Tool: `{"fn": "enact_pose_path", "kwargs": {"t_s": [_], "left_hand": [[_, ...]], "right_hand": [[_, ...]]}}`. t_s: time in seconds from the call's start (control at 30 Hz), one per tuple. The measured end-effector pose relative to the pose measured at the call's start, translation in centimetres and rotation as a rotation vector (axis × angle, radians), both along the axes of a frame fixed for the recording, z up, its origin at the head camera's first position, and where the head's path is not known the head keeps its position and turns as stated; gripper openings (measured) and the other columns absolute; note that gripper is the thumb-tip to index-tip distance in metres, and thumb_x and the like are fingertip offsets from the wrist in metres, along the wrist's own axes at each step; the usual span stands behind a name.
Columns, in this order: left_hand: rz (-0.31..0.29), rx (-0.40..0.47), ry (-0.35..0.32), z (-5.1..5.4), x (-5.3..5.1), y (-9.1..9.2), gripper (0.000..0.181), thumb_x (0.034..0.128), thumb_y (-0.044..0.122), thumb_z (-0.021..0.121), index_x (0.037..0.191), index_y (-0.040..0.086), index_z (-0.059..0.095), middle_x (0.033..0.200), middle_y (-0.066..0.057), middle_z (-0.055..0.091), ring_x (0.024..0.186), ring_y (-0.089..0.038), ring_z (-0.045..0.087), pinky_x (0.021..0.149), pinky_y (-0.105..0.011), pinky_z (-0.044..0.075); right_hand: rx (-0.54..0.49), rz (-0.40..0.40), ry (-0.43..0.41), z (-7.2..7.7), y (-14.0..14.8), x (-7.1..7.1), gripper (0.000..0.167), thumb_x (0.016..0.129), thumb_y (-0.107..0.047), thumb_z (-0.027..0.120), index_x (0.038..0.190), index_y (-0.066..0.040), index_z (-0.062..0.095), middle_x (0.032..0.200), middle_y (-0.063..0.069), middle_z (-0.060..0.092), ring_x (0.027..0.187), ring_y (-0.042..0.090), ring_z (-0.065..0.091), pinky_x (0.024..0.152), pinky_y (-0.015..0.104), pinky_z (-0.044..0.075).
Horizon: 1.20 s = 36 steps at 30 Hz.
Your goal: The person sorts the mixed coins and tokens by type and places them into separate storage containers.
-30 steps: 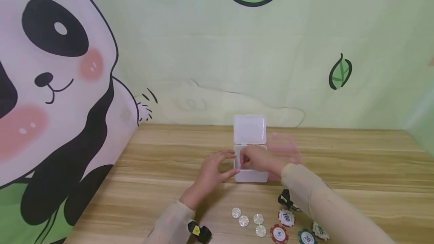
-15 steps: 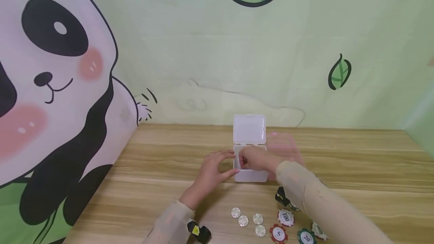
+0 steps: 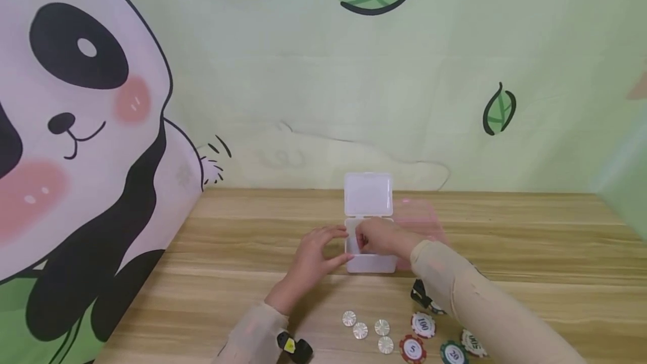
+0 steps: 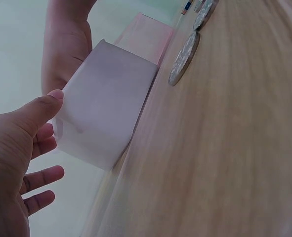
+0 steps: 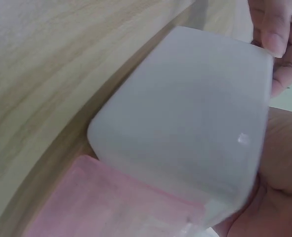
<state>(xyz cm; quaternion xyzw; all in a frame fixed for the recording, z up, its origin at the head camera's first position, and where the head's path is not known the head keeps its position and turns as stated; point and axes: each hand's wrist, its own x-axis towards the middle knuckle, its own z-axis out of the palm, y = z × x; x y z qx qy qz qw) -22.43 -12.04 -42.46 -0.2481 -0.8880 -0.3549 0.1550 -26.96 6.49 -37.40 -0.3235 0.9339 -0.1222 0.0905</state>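
A white plastic box (image 3: 371, 264) stands on the wooden table with its lid (image 3: 368, 194) raised at the back. My left hand (image 3: 314, 251) holds the box at its left side, thumb at the front-left corner and fingertips farther back along the rim. In the left wrist view, that thumb (image 4: 49, 101) rests on the box's upper edge, while two fingers stick out free. My right hand (image 3: 382, 236) reaches down into the box with bent fingers. The box walls hide its fingertips in both wrist views, so whether they pinch anything is not visible.
A translucent pink box (image 3: 422, 221) sits against the white one's right side. Several silvery discs (image 3: 360, 330) lie in front. Poker chips, among them a red one (image 3: 413, 348) and a green one (image 3: 454, 353), lie toward the right forearm. A printed cloth hangs behind.
The view has shifted slightly. Both hands keep their places at the box, and the right forearm has moved a little to the left.
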Motion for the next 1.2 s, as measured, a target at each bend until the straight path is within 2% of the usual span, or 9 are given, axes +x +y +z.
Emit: {"fn": "enact_pose_path", "kwargs": {"t_s": [0.2,0.37,0.47,0.7,0.8,1.0,1.2], "left_hand": [[0.004,-0.001,-0.010,0.1,0.0,0.0,0.041,0.0788,0.026,0.078,0.115,0.010,0.066,0.128,-0.005,0.064,0.120,-0.027,0.058,0.104,-0.049,0.043],[0.010,-0.006,-0.015,0.0,0.1,-0.1,0.041,0.0791,0.026,0.078,0.116,0.011,0.066,0.129,-0.005,0.064,0.120,-0.027,0.058,0.104,-0.050,0.042],[0.011,-0.009,-0.019,0.0,0.1,-0.1,0.041,0.0794,0.027,0.077,0.116,0.012,0.065,0.129,-0.004,0.064,0.121,-0.026,0.057,0.105,-0.050,0.041],[0.009,-0.004,-0.024,0.0,0.0,-0.1,0.042,0.0802,0.028,0.077,0.117,0.012,0.065,0.129,-0.005,0.064,0.122,-0.028,0.056,0.106,-0.052,0.040],[0.012,-0.010,-0.023,0.0,0.1,-0.1,0.042,0.0803,0.028,0.076,0.117,0.012,0.065,0.129,-0.005,0.064,0.122,-0.027,0.057,0.106,-0.052,0.040],[0.003,-0.020,0.007,0.1,0.2,0.0,0.041,0.0795,0.027,0.077,0.115,0.010,0.066,0.128,-0.007,0.065,0.120,-0.027,0.058,0.103,-0.049,0.043],[0.006,0.000,0.008,0.1,0.3,0.0,0.040,0.0790,0.025,0.077,0.114,0.009,0.066,0.127,-0.007,0.065,0.120,-0.028,0.058,0.104,-0.051,0.041]], "right_hand": [[-0.059,0.010,0.032,1.0,0.5,0.5,0.012,0.081,-0.010,0.073,0.075,-0.010,0.063,0.073,0.000,0.065,0.067,0.009,0.052,0.063,0.021,0.045],[-0.152,0.004,0.012,1.8,1.0,1.0,0.009,0.084,-0.009,0.071,0.079,-0.008,0.064,0.077,0.001,0.068,0.070,0.008,0.055,0.066,0.021,0.048],[-0.199,-0.029,-0.010,2.5,1.4,1.8,0.005,0.087,-0.010,0.068,0.083,-0.009,0.064,0.079,0.000,0.067,0.072,0.008,0.055,0.067,0.022,0.048],[-0.276,-0.054,0.045,3.7,2.2,4.1,0.005,0.090,-0.016,0.066,0.087,-0.013,0.064,0.078,-0.006,0.063,0.070,0.006,0.054,0.063,0.019,0.047],[-0.312,-0.045,0.031,3.5,2.2,5.2,0.005,0.090,-0.016,0.066,0.086,-0.015,0.065,0.077,-0.008,0.062,0.068,0.004,0.052,0.061,0.018,0.046],[-0.313,0.077,0.108,2.1,1.9,6.9,0.007,0.086,-0.013,0.068,0.081,-0.012,0.064,0.072,-0.007,0.062,0.063,-0.004,0.047,0.057,0.013,0.043],[-0.288,0.099,0.073,0.8,0.9,8.8,0.005,0.086,-0.015,0.069,0.083,-0.014,0.065,0.075,-0.008,0.064,0.065,-0.002,0.051,0.060,0.015,0.045]]}}
